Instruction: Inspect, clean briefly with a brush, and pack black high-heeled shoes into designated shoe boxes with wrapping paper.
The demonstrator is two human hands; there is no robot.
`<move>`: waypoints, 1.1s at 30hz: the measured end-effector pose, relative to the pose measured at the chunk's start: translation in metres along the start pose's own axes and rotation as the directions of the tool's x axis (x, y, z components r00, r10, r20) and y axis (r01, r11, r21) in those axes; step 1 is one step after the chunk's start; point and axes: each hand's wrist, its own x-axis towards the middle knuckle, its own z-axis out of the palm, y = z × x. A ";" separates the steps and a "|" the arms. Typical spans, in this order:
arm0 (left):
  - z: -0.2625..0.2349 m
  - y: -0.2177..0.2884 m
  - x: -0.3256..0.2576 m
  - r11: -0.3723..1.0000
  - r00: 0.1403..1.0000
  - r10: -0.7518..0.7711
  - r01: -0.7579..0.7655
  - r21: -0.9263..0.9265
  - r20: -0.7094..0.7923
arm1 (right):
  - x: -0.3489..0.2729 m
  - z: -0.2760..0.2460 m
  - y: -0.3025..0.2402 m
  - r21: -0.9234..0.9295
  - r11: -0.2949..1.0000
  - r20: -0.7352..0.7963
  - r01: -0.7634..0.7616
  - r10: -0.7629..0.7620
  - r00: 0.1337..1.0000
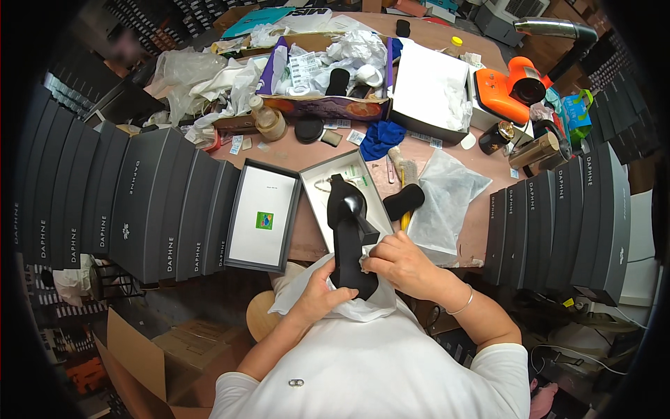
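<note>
— What are the hands doing?

— Both are closed around a black high-heeled shoe [351, 241] at the near edge of the desk [307, 241]. The left hand [322, 292] grips its lower part through a white cloth [363, 306] that lies over the lap; the right hand [399, 262] has its fingers curled against the shoe's side, pinching a bit of the cloth there. The shoe stands on end, its heel pointing away from the body.

— And the packages close by?

— Just behind the shoe lies an open grey box [315, 199] with a pale inside. Left of it is its lid [264, 216], turned up, with a white lining and a small green square sticker in the middle. Dark grey boxes [150, 202] stand in a row on the left, and more of them [558, 230] on the right.

— What else is about?

— A brush [403, 199] with a black head and a clear plastic bag [447, 202] lie right of the open box. Farther off there is a blue cloth [380, 138], a white box [433, 87], a long box full of crumpled paper [335, 77] and an orange tool [508, 87]. Nothing blocks the hands.
</note>
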 end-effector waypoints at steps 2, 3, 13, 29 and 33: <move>-0.002 -0.002 0.000 0.999 1.000 0.021 -0.021 0.038 0.011 | 0.005 0.004 -0.003 0.001 1.000 -0.027 0.009 -0.009 1.000; -0.002 -0.001 -0.001 0.997 1.000 0.015 -0.017 0.073 0.024 | 0.011 0.009 -0.006 0.003 1.000 -0.052 0.020 -0.020 0.998; 0.000 -0.002 0.001 0.998 0.999 0.046 -0.046 0.049 -0.002 | 0.017 0.019 -0.011 0.058 0.996 -0.143 -0.074 0.082 0.986; 0.002 -0.008 0.005 0.999 0.998 0.007 -0.010 -0.051 -0.056 | 0.014 0.033 -0.013 0.144 0.965 -0.260 -0.220 0.251 0.932; 0.005 -0.011 0.003 0.998 0.996 0.040 -0.044 -0.037 -0.082 | 0.004 0.034 -0.029 0.242 0.948 -0.148 -0.208 0.248 0.957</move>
